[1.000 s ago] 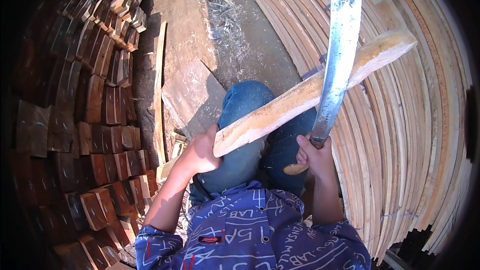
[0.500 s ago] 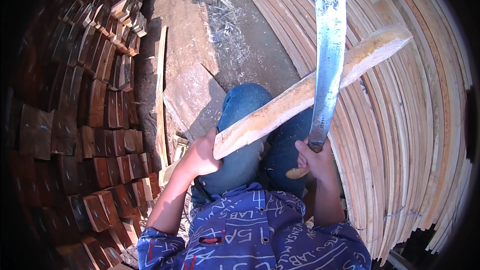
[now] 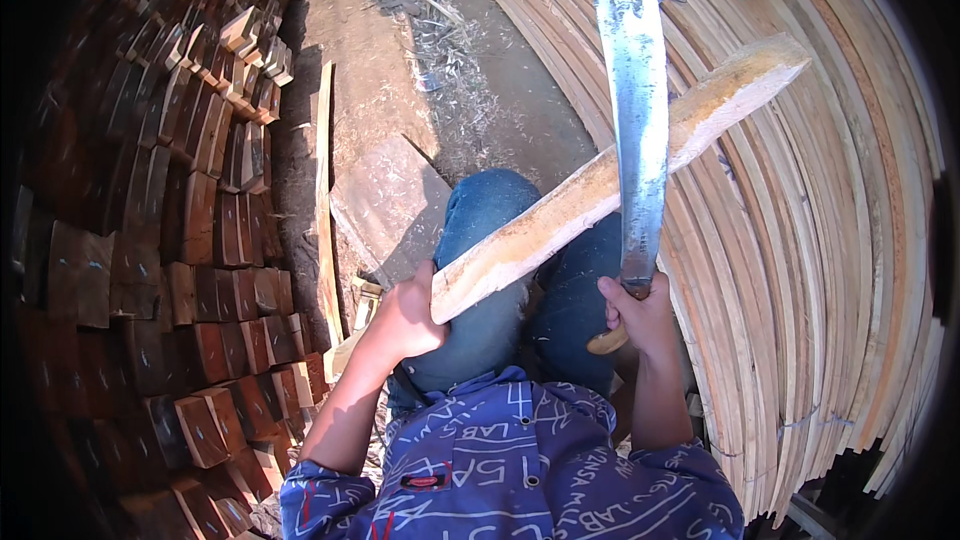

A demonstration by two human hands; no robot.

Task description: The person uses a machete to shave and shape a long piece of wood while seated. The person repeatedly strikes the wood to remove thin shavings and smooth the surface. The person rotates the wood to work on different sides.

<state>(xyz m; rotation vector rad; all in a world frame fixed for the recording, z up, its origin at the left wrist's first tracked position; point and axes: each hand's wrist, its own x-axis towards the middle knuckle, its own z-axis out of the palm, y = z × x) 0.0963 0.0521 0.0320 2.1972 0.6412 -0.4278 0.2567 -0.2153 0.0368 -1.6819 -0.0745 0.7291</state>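
My left hand (image 3: 408, 318) is closed on the near end of a rough wooden stick (image 3: 545, 238), pale on its cut faces and brown along the top. The stick slants up to the right across my knees, its far end over the stacked strips. In my right hand (image 3: 640, 318) is a machete (image 3: 640, 130), gripped by its brown wooden handle. Its broad steel blade points away from me and crosses in front of the stick's middle part. I cannot tell whether blade and stick touch.
Long pale wooden strips (image 3: 800, 270) lie stacked and bundled on the right. Dark sawn blocks (image 3: 205, 320) are piled high on the left. Between them, wood shavings (image 3: 450, 50), a flat board (image 3: 385, 200) and a thin upright-looking slat (image 3: 325, 200) lie on the ground.
The machete's blade has tilted to the left, its tip moving left along the stick. The stick has shifted slightly left and stays in my left hand.
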